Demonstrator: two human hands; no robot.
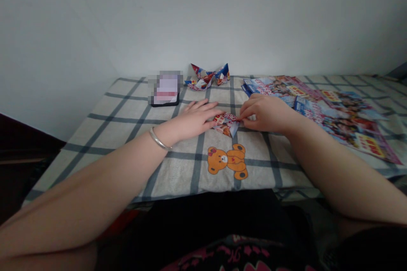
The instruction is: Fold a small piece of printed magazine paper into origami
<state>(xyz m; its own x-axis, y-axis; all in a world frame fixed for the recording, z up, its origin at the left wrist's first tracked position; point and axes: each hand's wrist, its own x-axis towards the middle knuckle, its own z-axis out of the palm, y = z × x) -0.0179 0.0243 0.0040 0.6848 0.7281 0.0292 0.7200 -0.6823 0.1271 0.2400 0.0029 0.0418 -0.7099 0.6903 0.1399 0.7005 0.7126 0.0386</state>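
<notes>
Folded paper [226, 124] lies on the checked surface [127, 118]; left hand [197, 119] presses it flat, fingers spread, right hand [265, 113] fingers pinching its edge.

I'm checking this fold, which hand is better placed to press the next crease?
Probably the right hand: its fingertips already pinch the folded paper at its edge, while the left hand lies flat, holding it down.

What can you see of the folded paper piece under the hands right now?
The folded paper piece is small, made of glossy printed paper in red, white and blue, like the flyers to the right. It lies flat on the checked cloth, just above the printed bear, folded into an angular shape with a point toward the viewer. The left hand presses flat on its left part; the right hand pinches its right edge with the fingertips. Much of it is hidden beneath the fingers.
</notes>
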